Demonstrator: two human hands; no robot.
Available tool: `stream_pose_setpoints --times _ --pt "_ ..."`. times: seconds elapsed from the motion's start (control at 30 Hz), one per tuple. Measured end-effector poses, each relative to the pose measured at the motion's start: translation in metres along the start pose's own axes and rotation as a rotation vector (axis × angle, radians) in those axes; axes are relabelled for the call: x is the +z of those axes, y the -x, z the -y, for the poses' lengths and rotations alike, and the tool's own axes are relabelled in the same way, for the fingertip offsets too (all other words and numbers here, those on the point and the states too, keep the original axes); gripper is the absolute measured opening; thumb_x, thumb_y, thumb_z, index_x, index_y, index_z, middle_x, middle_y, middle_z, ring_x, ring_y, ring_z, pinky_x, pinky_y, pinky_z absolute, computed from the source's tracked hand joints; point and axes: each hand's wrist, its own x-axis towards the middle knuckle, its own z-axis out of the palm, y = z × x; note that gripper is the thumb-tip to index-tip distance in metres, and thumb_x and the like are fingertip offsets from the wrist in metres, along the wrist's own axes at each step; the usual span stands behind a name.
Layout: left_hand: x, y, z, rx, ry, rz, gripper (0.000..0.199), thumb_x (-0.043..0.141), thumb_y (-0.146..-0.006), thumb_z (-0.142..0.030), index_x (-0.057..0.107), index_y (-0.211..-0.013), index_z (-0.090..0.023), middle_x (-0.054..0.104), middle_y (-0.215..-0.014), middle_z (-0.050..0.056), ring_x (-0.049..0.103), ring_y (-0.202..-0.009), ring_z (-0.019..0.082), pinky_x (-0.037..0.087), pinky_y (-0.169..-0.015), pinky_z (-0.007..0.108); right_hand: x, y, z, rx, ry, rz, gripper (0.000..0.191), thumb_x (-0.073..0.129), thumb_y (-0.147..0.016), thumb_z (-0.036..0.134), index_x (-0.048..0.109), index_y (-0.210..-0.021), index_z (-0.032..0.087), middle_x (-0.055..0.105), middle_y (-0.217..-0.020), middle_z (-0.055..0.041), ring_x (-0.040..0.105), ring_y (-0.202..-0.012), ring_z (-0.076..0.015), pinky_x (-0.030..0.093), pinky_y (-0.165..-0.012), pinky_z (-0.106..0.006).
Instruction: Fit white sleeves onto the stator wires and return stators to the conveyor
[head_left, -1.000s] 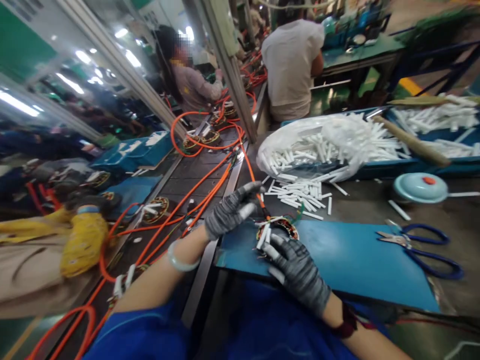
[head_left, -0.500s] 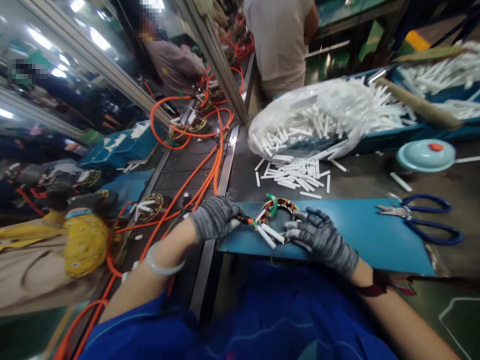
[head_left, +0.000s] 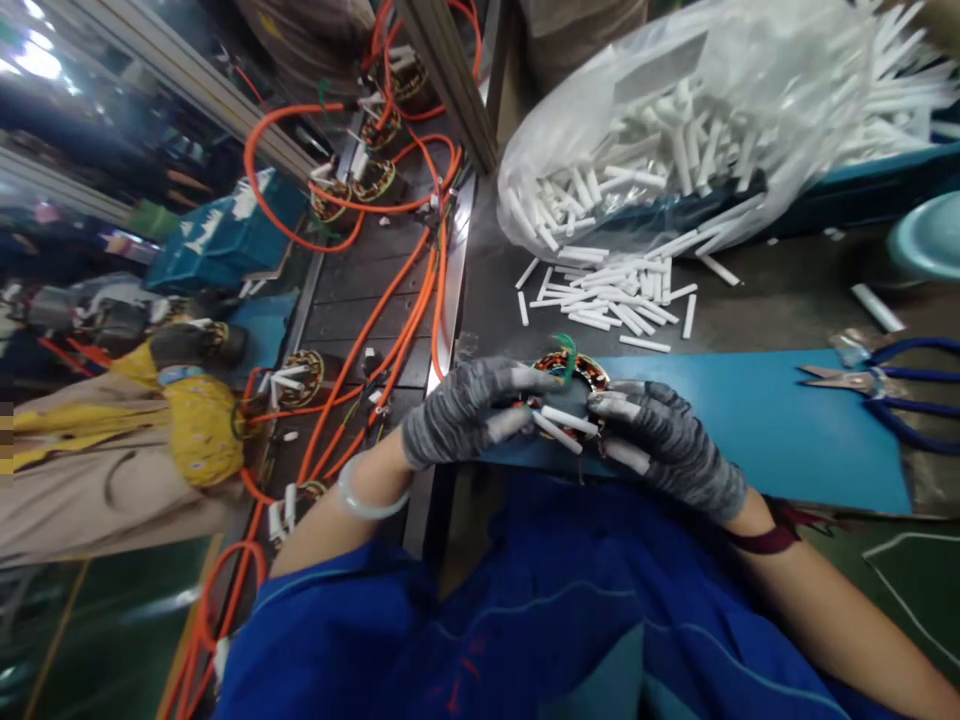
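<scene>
A ring-shaped motor stator (head_left: pixel 598 373) with copper windings and a green tie sits at the left end of the blue mat, between my gloved hands. Two white tubes (head_left: pixel 564 424) lie across its near side. My left hand (head_left: pixel 480 408) grips the left edge, thumb and fingers pinched near the wire ends, which it partly covers. On the opposite side my right hand (head_left: pixel 660 440) is closed on the right edge, fingertips by the ends of the tubes. Both gloves are grey with pale fingertips.
Loose white tubes (head_left: pixel 622 295) lie beyond the mat (head_left: pixel 750 420), before a plastic bag (head_left: pixel 795 90) full of them. Blue-handled scissors (head_left: pixel 862 380) and a light-blue lidded container (head_left: pixel 930 240) are at right. Orange cables (head_left: pixel 405 330) and more stators (head_left: pixel 304 378) occupy the left conveyor. A co-worker's sleeve (head_left: pixel 202 430) shows beyond.
My left hand has moved from the cable end onto the stator's left edge. My right hand stays at the right edge. The head view has tilted downward.
</scene>
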Motion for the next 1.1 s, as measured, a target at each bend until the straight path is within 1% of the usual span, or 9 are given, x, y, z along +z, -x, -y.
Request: stream_pose_setpoints --times 0.07,0.13,0.2,0.3,0.47,0.57,0.7,0.87,1.1 --pt "0.01 -0.009 -0.009 0.105 -0.195 0.018 0.033 0.06 -0.101 -0.029 0.064 -0.133 -0.022 0.075 -0.121 0.007 0.069 -0.114 0.02 0.045 -0.112 0.042 0.003 -0.001 0.003 -0.015 0.05 -0.028 0.034 0.073 -0.092 0.029 0.067 -0.126 0.028 0.078 -0.104 -0.0032 0.071 -0.095 -0.0223 0.056 -0.087 -0.04" --pt "0.021 -0.018 -0.017 0.126 -0.385 0.002 0.03 0.061 -0.101 -0.039 0.069 -0.125 -0.022 0.077 -0.113 0.005 0.068 -0.111 0.022 0.039 -0.114 0.048 0.005 0.0 0.005 -0.003 0.046 -0.031 0.026 0.069 -0.095 0.03 0.069 -0.121 0.027 0.077 -0.096 -0.0027 0.069 -0.086 -0.0207 0.054 -0.081 -0.038" --pt "0.029 -0.026 -0.024 0.085 -0.479 0.057 0.034 0.061 -0.1 -0.049 0.074 -0.114 -0.021 0.078 -0.103 0.005 0.067 -0.105 0.025 0.041 -0.108 0.05 0.006 0.001 0.007 0.024 -0.003 -0.015 0.023 0.064 -0.099 0.032 0.069 -0.12 0.027 0.076 -0.094 -0.0028 0.067 -0.084 -0.0202 0.053 -0.078 -0.037" --pt "0.032 -0.036 -0.034 -0.009 -0.509 0.235 0.04 0.058 -0.099 -0.055 0.076 -0.107 -0.021 0.075 -0.091 0.006 0.066 -0.096 0.026 0.046 -0.094 0.045 0.005 0.003 0.007 0.067 -0.068 0.015 0.022 0.063 -0.099 0.036 0.068 -0.12 0.028 0.074 -0.096 -0.0025 0.066 -0.087 -0.0202 0.053 -0.079 -0.037" --pt "0.02 -0.042 -0.04 -0.101 -0.552 0.396 0.035 0.051 -0.104 -0.045 0.076 -0.105 -0.02 0.073 -0.087 0.006 0.065 -0.091 0.025 0.047 -0.088 0.041 0.003 -0.006 0.005 0.045 -0.024 0.049 0.029 0.056 -0.103 0.043 0.068 -0.121 0.024 0.074 -0.093 -0.0042 0.065 -0.085 -0.0198 0.051 -0.078 -0.036" --pt "0.013 -0.036 -0.036 -0.1 -0.441 0.429 0.037 0.042 -0.108 -0.034 0.075 -0.101 -0.018 0.073 -0.088 0.004 0.065 -0.085 0.019 0.045 -0.085 0.034 0.005 -0.014 0.003 0.014 0.041 0.086 0.034 0.051 -0.105 0.046 0.071 -0.119 0.023 0.075 -0.09 -0.0049 0.063 -0.081 -0.0196 0.047 -0.077 -0.036" --pt "0.017 -0.019 -0.026 -0.113 -0.232 0.265 0.049 0.03 -0.11 -0.038 0.071 -0.091 -0.017 0.071 -0.086 0.004 0.062 -0.081 0.018 0.043 -0.079 0.033 0.011 -0.017 -0.001 0.025 0.065 0.107 0.037 0.05 -0.104 0.048 0.077 -0.108 0.023 0.074 -0.084 -0.0045 0.06 -0.078 -0.0193 0.043 -0.076 -0.036" --pt "0.032 -0.004 -0.013 -0.135 0.009 0.078 0.048 0.032 -0.109 -0.045 0.068 -0.091 -0.018 0.069 -0.085 0.005 0.061 -0.083 0.018 0.044 -0.083 0.036 0.018 -0.016 0.0 0.083 0.076 0.054 0.037 0.052 -0.103 0.048 0.079 -0.101 0.023 0.074 -0.082 -0.0045 0.058 -0.08 -0.0209 0.039 -0.076 -0.037" --pt "0.035 -0.004 -0.008 -0.195 0.061 0.068 0.055 0.031 -0.108 -0.054 0.069 -0.089 -0.018 0.067 -0.084 0.007 0.06 -0.084 0.021 0.048 -0.086 0.041 0.026 -0.018 0.008 0.191 0.157 -0.011 0.034 0.059 -0.097 0.047 0.076 -0.083 0.022 0.067 -0.071 -0.0042 0.054 -0.074 -0.0219 0.036 -0.073 -0.037"
